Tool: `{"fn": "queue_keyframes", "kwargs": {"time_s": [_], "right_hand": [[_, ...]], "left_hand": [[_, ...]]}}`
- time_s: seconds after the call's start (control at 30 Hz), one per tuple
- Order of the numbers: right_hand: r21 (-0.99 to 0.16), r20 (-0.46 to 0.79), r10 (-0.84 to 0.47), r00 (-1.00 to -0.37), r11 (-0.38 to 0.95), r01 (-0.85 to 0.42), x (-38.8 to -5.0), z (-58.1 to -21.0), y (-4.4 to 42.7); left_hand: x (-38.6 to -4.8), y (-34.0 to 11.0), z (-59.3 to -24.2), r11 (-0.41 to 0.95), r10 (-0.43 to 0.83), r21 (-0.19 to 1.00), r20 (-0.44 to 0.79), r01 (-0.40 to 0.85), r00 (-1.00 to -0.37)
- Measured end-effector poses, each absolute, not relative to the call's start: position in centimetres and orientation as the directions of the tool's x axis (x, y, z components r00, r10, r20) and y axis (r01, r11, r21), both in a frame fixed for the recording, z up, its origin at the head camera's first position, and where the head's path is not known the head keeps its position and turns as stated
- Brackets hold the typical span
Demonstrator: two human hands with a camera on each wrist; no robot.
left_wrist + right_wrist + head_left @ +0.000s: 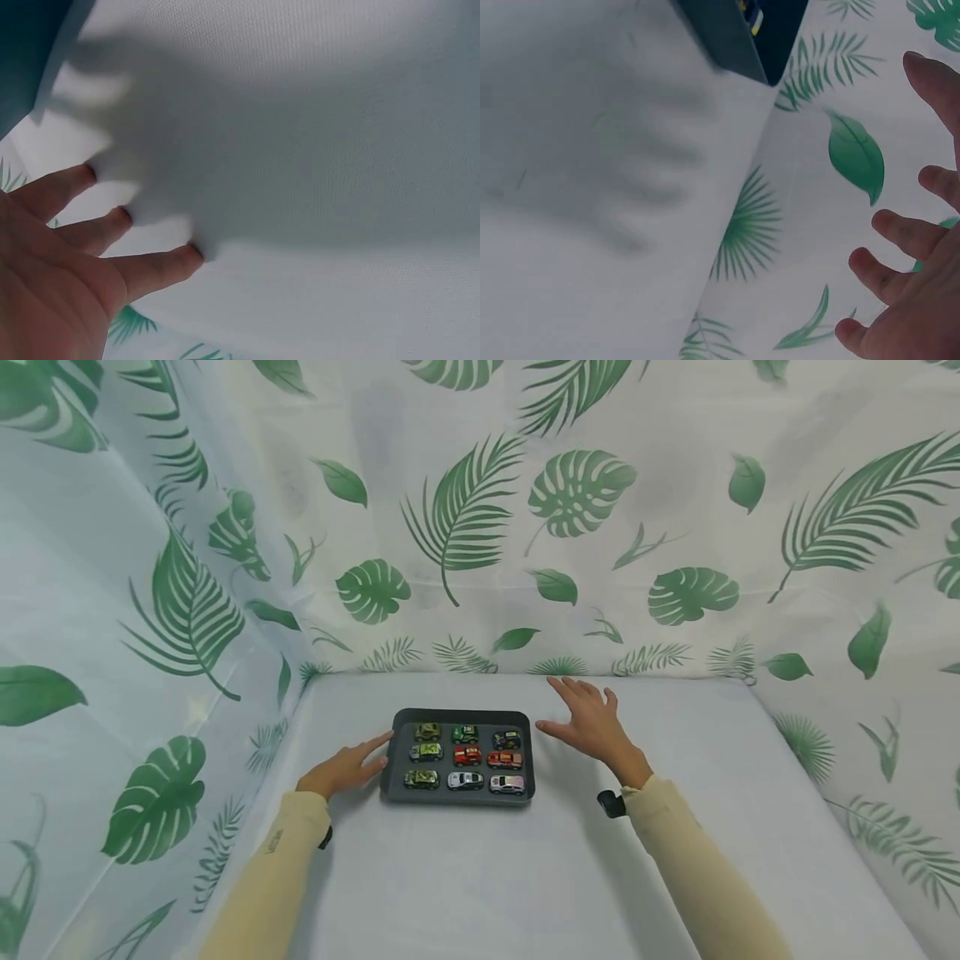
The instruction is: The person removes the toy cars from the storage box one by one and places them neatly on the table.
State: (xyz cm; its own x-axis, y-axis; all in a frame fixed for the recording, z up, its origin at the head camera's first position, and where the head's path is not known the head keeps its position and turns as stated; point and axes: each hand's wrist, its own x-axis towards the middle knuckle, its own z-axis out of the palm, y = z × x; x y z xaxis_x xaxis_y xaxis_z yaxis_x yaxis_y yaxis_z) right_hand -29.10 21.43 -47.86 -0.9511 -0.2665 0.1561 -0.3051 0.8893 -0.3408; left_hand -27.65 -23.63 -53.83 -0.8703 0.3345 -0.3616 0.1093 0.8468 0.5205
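A dark grey tray (459, 799) lies on the white table with several toy cars in three rows, among them a red car (467, 756) in the middle. My left hand (347, 768) is at the tray's left side, fingers spread, its fingertips close to the rim; contact cannot be told. The left wrist view shows that hand (67, 277) with three fingertips at the white surface. To the right of the tray, my right hand (592, 724) hovers with fingers spread, holding nothing. In the right wrist view, the hand (915, 292) is apart from the tray's corner (739, 45).
The white table (480, 877) extends around the tray. A white cloth with green leaves (480, 510) hangs behind the table's back edge, and more of the leaf-print cloth stands at the left and right sides.
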Motion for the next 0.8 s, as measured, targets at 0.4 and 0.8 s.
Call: {"fn": "queue_keyframes", "kwargs": {"time_s": [0.4, 0.8], "right_hand": [[-0.322, 0.181, -0.379, -0.908, 0.849, -0.418, -31.3, -48.9, 16.3], [-0.320, 0.155, -0.495, -0.855, 0.793, -0.518, -33.0, -49.5, 10.5]], "left_hand": [[-27.9, -23.6, -54.3, 0.839, 0.327, 0.535, -0.356, 0.096, -0.875], [-27.9, -23.7, -54.7, 0.833, 0.322, 0.547, -0.357, 0.083, -0.877]]}}
